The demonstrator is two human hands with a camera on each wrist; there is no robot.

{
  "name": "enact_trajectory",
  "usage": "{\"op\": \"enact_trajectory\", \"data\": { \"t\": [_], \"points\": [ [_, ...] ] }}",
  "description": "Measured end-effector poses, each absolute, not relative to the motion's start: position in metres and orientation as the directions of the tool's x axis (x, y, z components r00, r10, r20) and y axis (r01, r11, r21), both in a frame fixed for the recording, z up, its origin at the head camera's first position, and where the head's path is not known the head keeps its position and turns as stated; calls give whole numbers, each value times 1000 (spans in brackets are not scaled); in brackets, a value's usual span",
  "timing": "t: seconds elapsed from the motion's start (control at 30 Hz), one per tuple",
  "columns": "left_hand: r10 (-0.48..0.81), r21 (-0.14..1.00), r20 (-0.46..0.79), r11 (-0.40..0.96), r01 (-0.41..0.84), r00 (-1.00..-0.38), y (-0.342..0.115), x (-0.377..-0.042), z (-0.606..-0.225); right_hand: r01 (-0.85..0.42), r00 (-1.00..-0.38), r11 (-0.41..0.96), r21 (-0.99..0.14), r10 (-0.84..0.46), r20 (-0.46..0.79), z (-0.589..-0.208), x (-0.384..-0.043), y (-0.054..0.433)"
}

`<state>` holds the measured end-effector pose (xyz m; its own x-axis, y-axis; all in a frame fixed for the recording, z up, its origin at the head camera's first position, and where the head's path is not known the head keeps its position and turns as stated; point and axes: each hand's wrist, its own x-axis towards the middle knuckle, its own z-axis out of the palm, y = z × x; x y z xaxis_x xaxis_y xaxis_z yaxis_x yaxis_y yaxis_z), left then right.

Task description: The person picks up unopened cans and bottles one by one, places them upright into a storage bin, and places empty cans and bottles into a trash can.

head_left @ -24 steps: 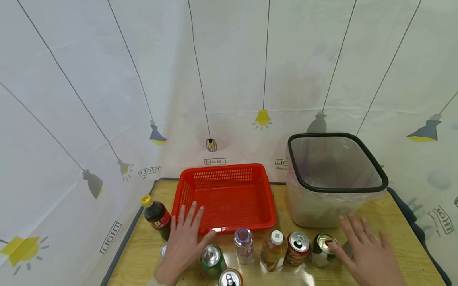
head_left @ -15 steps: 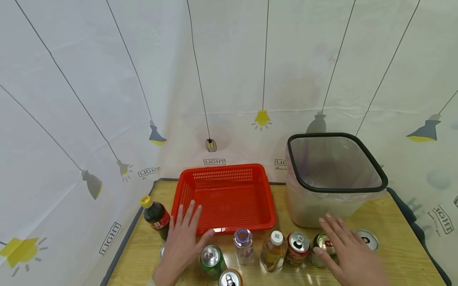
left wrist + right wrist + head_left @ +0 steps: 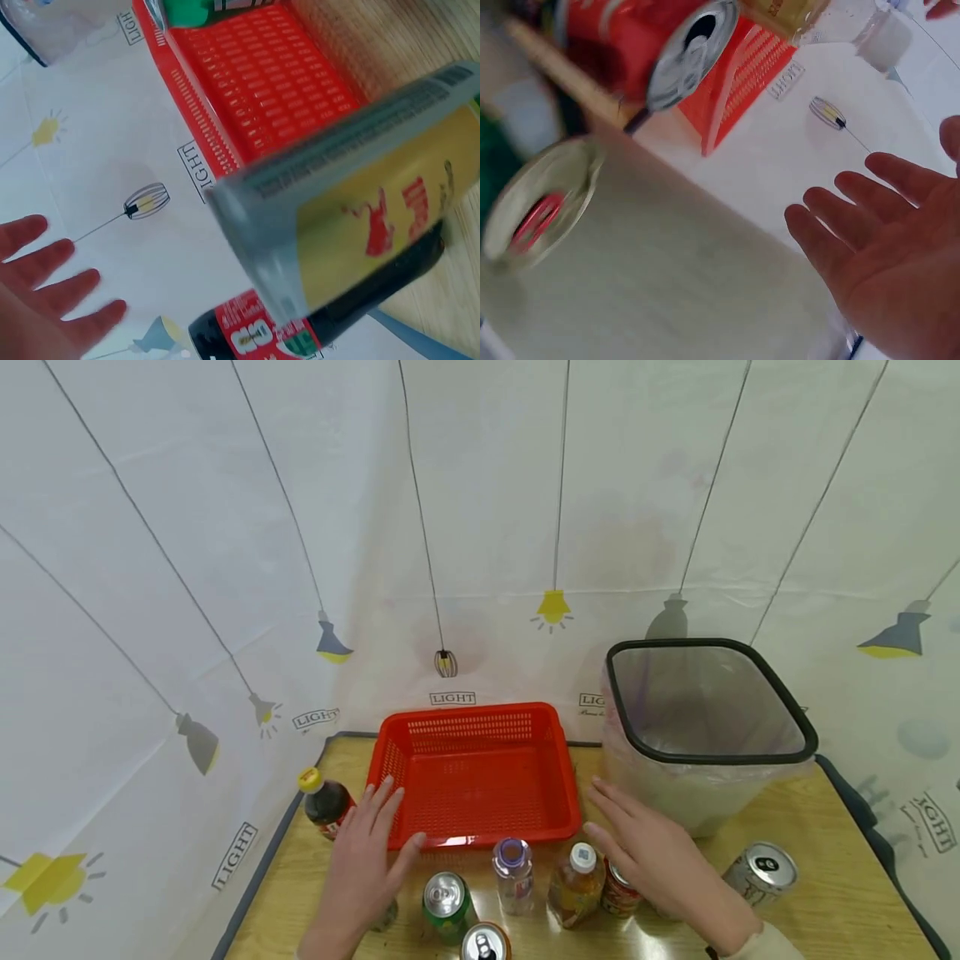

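In the head view my left hand (image 3: 360, 860) has its fingers spread, by the near left corner of a red plastic basket (image 3: 480, 841). A cola bottle (image 3: 324, 802) with a yellow cap stands beside it, partly covered. In the left wrist view a yellow-and-silver can (image 3: 360, 217) is close to the lens. My right hand (image 3: 645, 847) reaches leftward with straight fingers, over a red can (image 3: 618, 897) and near an amber drink bottle (image 3: 573, 893) with a white cap. A can with a red tab (image 3: 540, 217) shows in the right wrist view. Neither hand holds anything.
A lined bin (image 3: 712, 758) with a black rim stands at the right back, a silver can (image 3: 757, 872) in front of it. Between the hands are a green can (image 3: 448, 906), an orange-sided can (image 3: 486, 943) and a clear bottle (image 3: 513, 881). A printed cloth (image 3: 480, 527) hangs behind.
My right hand has swung left from the gold-topped can towards the amber bottle, uncovering the silver can. The left hand has shifted slightly left and away from the basket. The things stay in place.
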<state>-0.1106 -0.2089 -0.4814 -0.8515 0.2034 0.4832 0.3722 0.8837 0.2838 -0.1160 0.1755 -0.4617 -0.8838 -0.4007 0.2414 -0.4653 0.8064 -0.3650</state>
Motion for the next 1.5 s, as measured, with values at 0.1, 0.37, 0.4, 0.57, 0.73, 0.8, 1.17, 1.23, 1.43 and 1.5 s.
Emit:
{"op": "enact_trajectory", "data": {
  "t": [0.1, 0.37, 0.4, 0.57, 0.73, 0.8, 1.17, 1.23, 1.43, 1.5],
  "points": [
    [208, 262, 600, 861, 435, -773, -215, -109, -479, -459, -888, 781, -424, -423, 182, -464, -135, 166],
    [119, 248, 782, 841, 480, -612, -239, -103, -475, -406, -900, 799, -443, -434, 42, -477, -175, 151],
    [99, 255, 794, 842, 476, -600, -242, -102, -475, -407, -899, 809, -425, -436, 32, -479, -178, 149],
    [-35, 344, 828, 820, 457, -560, -258, -100, -479, -431, -889, 837, -337, -458, 0, -491, -189, 144],
    [-239, 514, 782, 770, 379, -576, -268, -98, -480, -419, -891, 855, -308, -452, -43, -498, -195, 142],
    [-312, 583, 735, 744, 327, -602, -270, -98, -479, -406, -894, 861, -305, -443, -60, -500, -196, 143],
    [-447, 862, 232, 506, -30, -864, -287, -124, -473, -400, -883, 848, -349, -458, -101, -508, -197, 142],
    [-431, 865, 162, 495, -82, -888, -292, -130, -474, -393, -883, 846, -360, -457, -110, -510, -197, 142],
    [-389, 852, 37, 494, -175, -920, -302, -145, -479, -388, -885, 847, -363, -453, -112, -512, -197, 143],
    [-372, 848, 5, 493, -193, -928, -304, -149, -481, -385, -886, 848, -363, -450, -111, -512, -197, 143]
  ]
}}
